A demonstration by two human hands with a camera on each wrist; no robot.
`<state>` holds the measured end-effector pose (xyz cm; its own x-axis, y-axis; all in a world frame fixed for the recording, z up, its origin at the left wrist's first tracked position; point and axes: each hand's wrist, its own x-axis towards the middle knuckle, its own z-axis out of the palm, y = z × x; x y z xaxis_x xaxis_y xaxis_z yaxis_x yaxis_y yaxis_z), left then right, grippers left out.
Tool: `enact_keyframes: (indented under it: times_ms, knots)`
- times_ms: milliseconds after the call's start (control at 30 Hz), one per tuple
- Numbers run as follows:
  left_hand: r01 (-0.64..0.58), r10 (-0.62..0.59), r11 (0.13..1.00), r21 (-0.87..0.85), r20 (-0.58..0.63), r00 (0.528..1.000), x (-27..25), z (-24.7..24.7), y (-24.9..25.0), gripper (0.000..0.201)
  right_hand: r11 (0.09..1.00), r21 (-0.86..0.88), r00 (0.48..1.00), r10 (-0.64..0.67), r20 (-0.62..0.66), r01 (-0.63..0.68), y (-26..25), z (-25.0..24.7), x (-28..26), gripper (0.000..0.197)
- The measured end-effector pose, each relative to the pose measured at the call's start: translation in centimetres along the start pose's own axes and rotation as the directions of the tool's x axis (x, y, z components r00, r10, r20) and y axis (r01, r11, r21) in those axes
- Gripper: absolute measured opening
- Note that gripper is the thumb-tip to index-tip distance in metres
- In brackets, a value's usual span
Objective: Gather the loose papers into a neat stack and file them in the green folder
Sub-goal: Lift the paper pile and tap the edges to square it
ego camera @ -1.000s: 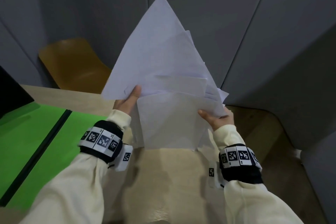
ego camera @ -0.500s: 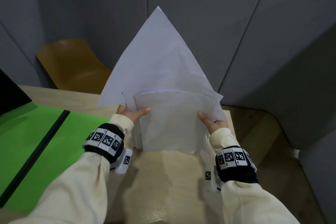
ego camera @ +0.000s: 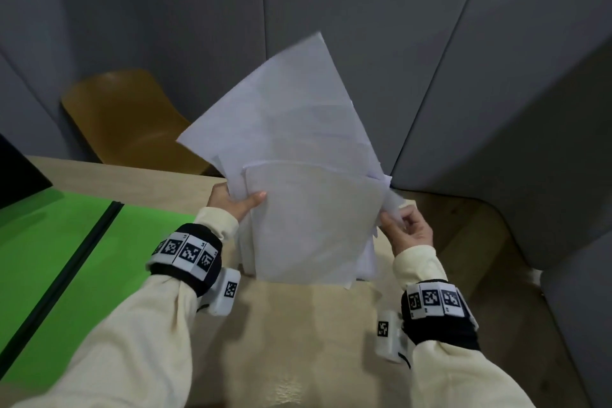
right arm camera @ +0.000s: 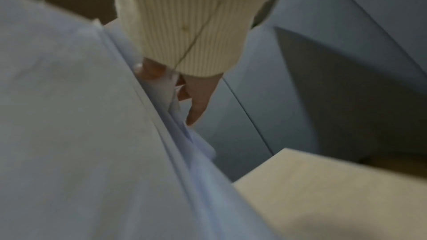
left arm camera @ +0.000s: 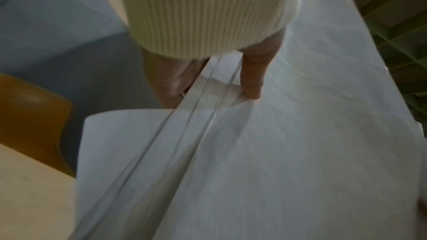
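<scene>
A loose, uneven bundle of white papers (ego camera: 298, 175) stands upright above the wooden table (ego camera: 298, 325), its corners fanned out at the top. My left hand (ego camera: 231, 200) grips the bundle's left edge, thumb on the front sheet. My right hand (ego camera: 405, 228) pinches the right edge of the papers (right arm camera: 92, 134) near a bent corner. In the left wrist view my thumb (left arm camera: 251, 79) presses the front of the papers (left arm camera: 300, 152). The open green folder (ego camera: 66, 258) lies flat at the table's left, a black spine down its middle.
A mustard-yellow chair (ego camera: 132, 119) stands behind the table's far edge. Grey padded wall panels (ego camera: 364, 26) close in the back and right side. A black object (ego camera: 16, 175) sits at the far left. The table's right corner drops to a wooden floor (ego camera: 463, 219).
The bundle has dropped lower and turned, its tall peak now leaning right. My right hand shifted from a flat hold to a pinch at the right edge. My left thumb stays on the front sheet.
</scene>
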<state>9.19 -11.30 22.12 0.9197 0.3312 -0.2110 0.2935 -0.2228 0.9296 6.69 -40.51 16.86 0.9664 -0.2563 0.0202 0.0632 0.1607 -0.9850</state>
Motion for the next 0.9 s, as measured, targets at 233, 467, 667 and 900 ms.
enact_keyframes:
  times_ms: [233, 467, 667, 900]
  knots:
    - [-0.039, 0.039, 0.999, -0.003, -0.010, 0.999, -0.6, 0.3, -0.2, 0.009, 0.946, -0.305, 0.993, 0.119, -0.004, -0.114, 0.1, -0.5, 0.0, 0.040]
    - [-0.044, 0.041, 0.998, -0.036, -0.092, 0.995, -0.5, 0.3, -1.9, 0.030, 0.780, -0.621, 0.899, 0.325, 0.294, -0.078, -2.1, 0.8, -0.4, 0.060]
    - [-0.142, 0.120, 0.986, -0.093, -0.208, 0.971, -1.2, 0.6, -2.0, 0.017, 0.792, -0.583, 0.890, 0.385, 0.246, -0.181, -1.9, 0.1, -0.9, 0.102]
    - [-0.203, 0.188, 0.973, -0.110, -0.134, 0.973, -1.9, 1.1, -1.4, 0.012, 0.829, -0.534, 0.956, 0.268, 0.122, -0.164, -2.2, 1.5, -0.9, 0.031]
